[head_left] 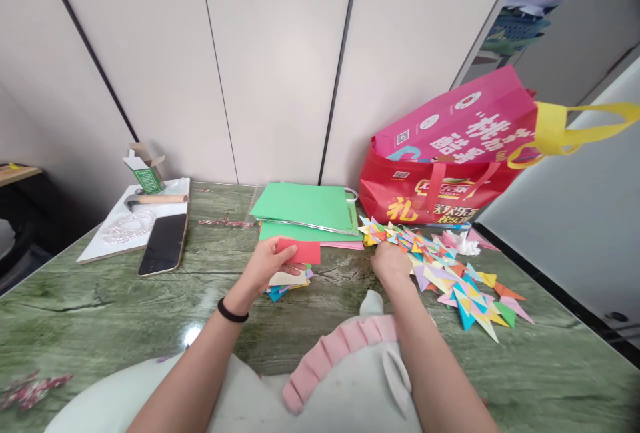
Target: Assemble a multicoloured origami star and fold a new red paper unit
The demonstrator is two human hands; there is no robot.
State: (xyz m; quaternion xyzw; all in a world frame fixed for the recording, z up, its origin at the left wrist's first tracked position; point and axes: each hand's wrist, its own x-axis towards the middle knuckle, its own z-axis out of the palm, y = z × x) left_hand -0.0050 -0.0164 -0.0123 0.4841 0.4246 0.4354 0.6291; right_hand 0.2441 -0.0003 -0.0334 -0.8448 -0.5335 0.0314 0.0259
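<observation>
In my left hand [267,265] is a small red paper rectangle [306,252], pinched between thumb and fingers and raised over the table. Just below it lies a small stack of coloured paper slips [289,281], cream on top with blue and yellow edges showing. My right hand [391,263] is curled at the near-left end of a heap of folded paper triangles [450,276] in many colours. Its fingertips point away and are hidden, so I cannot see what they hold. Behind my left hand are larger green paper sheets [305,207].
A red gift bag [395,186] with a pink box stands behind the heap. At the left, a phone [164,244], a hammer [157,199], a string of beads [129,227] and a small green box [147,179] sit together. A plush toy [345,379] lies between my arms.
</observation>
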